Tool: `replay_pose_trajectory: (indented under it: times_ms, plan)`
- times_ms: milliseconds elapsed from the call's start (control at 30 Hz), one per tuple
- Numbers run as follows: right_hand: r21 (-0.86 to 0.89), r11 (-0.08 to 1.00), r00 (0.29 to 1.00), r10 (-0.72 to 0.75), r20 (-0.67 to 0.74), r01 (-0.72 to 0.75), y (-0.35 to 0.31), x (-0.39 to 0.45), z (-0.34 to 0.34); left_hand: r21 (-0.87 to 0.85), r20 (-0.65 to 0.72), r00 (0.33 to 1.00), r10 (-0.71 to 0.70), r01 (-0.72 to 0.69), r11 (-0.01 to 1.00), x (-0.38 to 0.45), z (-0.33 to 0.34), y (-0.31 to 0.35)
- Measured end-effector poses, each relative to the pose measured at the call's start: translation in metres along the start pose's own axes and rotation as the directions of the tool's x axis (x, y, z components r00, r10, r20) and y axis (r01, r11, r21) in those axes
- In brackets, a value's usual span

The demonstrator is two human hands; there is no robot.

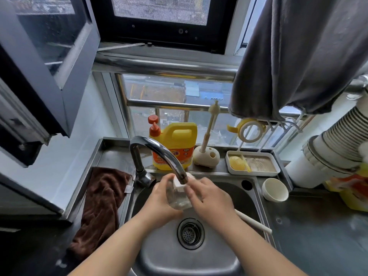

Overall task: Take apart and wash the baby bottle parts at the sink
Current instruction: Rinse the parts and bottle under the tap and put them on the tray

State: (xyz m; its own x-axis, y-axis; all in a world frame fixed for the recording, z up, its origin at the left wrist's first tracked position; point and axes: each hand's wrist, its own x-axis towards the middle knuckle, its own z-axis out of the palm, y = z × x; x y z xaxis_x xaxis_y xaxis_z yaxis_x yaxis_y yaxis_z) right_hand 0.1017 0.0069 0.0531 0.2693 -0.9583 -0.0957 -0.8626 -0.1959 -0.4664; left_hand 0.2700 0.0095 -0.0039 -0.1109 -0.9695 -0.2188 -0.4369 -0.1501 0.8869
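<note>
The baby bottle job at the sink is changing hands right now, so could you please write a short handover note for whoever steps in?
Left hand: grips the clear bottle from the left, over the sink and right under the faucet spout.
Right hand: fingers at the bottle's white neck ring; whether it is twisting it off is unclear.
Other parts: a white-handled brush lies along the sink's right edge; the detergent jug stands behind the faucet.
Done: bottle brought to the sink.
Left: remove the ring, then scrub and rinse each part. No running water is visible.
</note>
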Motion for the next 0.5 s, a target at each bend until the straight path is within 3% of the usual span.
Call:
replay_pose_trajectory:
  times_ms: [67,200,300,367,500]
  plan:
    - [-0.060,0.998,0.999,0.030,0.012,-0.029,0.011,-0.011,0.002,0.004,0.008,0.999,0.042,-0.042,0.999,-0.002,-0.002,-0.002]
    - [-0.072,0.972,0.971,0.230,0.060,-0.225,0.036,0.001,0.001,0.018,0.069,0.995,0.069,-0.071,0.997,-0.005,0.003,-0.004]
    - [0.017,0.993,0.993,0.112,0.040,-0.113,0.013,0.006,0.004,0.022,0.073,0.993,0.096,-0.098,0.995,-0.004,0.008,-0.002]
    - [-0.012,0.999,0.998,0.040,0.040,-0.040,0.011,-0.005,0.005,0.020,0.060,0.989,0.138,-0.140,0.990,-0.006,0.008,-0.002]
    - [-0.115,0.976,0.974,0.196,0.115,-0.183,0.046,-0.011,-0.002,0.064,0.079,0.977,0.200,-0.205,0.977,-0.015,0.011,-0.007]
